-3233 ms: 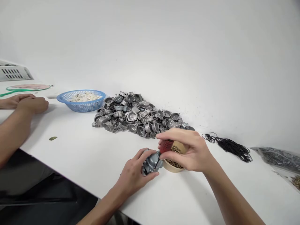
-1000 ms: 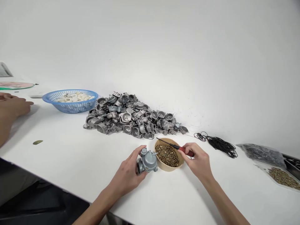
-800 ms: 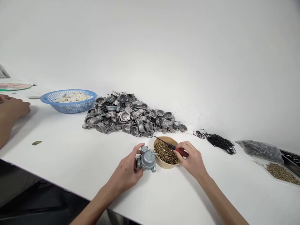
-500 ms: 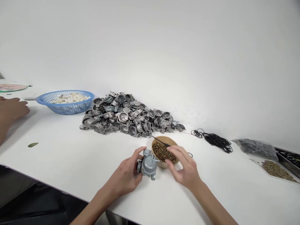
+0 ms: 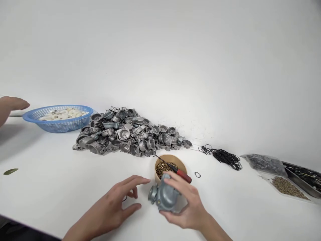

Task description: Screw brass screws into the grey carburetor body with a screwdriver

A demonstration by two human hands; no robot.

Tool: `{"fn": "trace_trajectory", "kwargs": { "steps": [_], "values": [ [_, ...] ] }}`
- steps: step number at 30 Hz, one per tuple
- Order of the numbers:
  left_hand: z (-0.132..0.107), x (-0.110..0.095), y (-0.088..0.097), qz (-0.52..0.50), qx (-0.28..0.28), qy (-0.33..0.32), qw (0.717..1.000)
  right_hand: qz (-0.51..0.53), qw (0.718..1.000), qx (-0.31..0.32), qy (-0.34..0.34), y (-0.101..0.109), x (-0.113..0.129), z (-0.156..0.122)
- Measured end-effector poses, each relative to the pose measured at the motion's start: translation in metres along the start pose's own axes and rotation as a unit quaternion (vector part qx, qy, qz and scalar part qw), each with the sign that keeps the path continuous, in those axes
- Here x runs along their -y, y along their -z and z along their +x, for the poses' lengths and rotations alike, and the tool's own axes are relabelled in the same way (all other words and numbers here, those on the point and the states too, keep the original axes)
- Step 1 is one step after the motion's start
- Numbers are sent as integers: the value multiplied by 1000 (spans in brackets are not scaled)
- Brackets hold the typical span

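My right hand (image 5: pixel 187 206) is wrapped round a grey metal carburetor body (image 5: pixel 164 196), holding it just above the white table near the front edge. My left hand (image 5: pixel 114 209) hovers beside it on the left with fingers spread, holding nothing. Just behind stands a tan bowl (image 5: pixel 159 161) of small brass screws. A red-handled screwdriver (image 5: pixel 177 169) lies across the bowl's rim, untouched.
A heap of grey metal castings (image 5: pixel 127 132) fills the table's middle. A blue basket (image 5: pixel 56 117) of white parts sits at the left, another person's hand (image 5: pixel 10 105) beside it. Black rubber rings (image 5: pixel 224 156), one loose ring (image 5: pixel 197 174) and bagged parts (image 5: pixel 281 174) lie right.
My right hand laid the screwdriver across the bowl and took hold of the carburetor body. My left hand let go of it and opened. The view shifted right.
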State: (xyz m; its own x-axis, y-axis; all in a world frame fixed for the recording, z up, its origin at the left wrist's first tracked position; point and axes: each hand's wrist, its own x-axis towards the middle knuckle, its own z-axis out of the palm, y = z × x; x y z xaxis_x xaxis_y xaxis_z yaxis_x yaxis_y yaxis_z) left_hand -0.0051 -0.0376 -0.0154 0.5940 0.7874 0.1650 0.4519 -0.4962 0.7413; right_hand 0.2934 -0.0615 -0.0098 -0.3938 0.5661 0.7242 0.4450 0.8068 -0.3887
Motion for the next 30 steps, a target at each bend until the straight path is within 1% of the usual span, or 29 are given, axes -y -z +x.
{"fn": "trace_trajectory", "kwargs": {
  "steps": [1, 3, 5, 6, 7, 8, 9, 10, 12, 13, 14, 16, 20, 23, 25, 27, 30],
  "values": [
    [-2, 2, 7, 22, -9, 7, 1000, -3, 1000, -28, -13, 12, -4, 2],
    [-7, 7, 19, 66, -16, 35, 997, -44, 991, -104, -67, 43, -17, 6],
    [-11, 15, 29, 93, -15, 62, 994, -96, 969, -183, -138, 81, -38, 4],
    [-12, 18, 32, 99, -12, 67, 993, -144, 951, -213, -173, 100, -50, 0],
    [-12, 22, 35, 102, -8, 66, 993, -212, 927, -228, -208, 118, -63, -6],
    [-11, 25, 37, 102, -1, 61, 993, -275, 903, -228, -241, 135, -75, -14],
    [-10, 27, 38, 102, 6, 55, 993, -322, 879, -214, -279, 149, -88, -24],
    [-8, 29, 40, 103, 14, 52, 993, -351, 853, -209, -325, 162, -99, -33],
    [-5, 31, 43, 105, 33, 55, 992, -368, 807, -195, -419, 180, -116, -53],
    [-4, 31, 44, 106, 39, 59, 992, -369, 791, -185, -452, 186, -122, -61],
    [-4, 33, 45, 107, 44, 64, 991, -368, 781, -179, -471, 191, -126, -67],
    [-6, 36, 47, 109, 45, 72, 990, -362, 772, -171, -494, 195, -130, -76],
    [-11, 42, 49, 114, 26, 70, 991, -362, 769, -179, -496, 197, -132, -81],
    [-11, 40, 48, 110, 27, 84, 990, -360, 771, -159, -501, 197, -136, -81],
    [-8, 36, 47, 106, 33, 95, 989, -370, 759, -153, -514, 196, -140, -82],
    [-5, 35, 44, 105, 30, 91, 990, -378, 748, -156, -523, 195, -143, -84],
    [0, 38, 39, 87, 21, 78, 993, -376, 745, -160, -527, 194, -140, -82]
  ]
}}
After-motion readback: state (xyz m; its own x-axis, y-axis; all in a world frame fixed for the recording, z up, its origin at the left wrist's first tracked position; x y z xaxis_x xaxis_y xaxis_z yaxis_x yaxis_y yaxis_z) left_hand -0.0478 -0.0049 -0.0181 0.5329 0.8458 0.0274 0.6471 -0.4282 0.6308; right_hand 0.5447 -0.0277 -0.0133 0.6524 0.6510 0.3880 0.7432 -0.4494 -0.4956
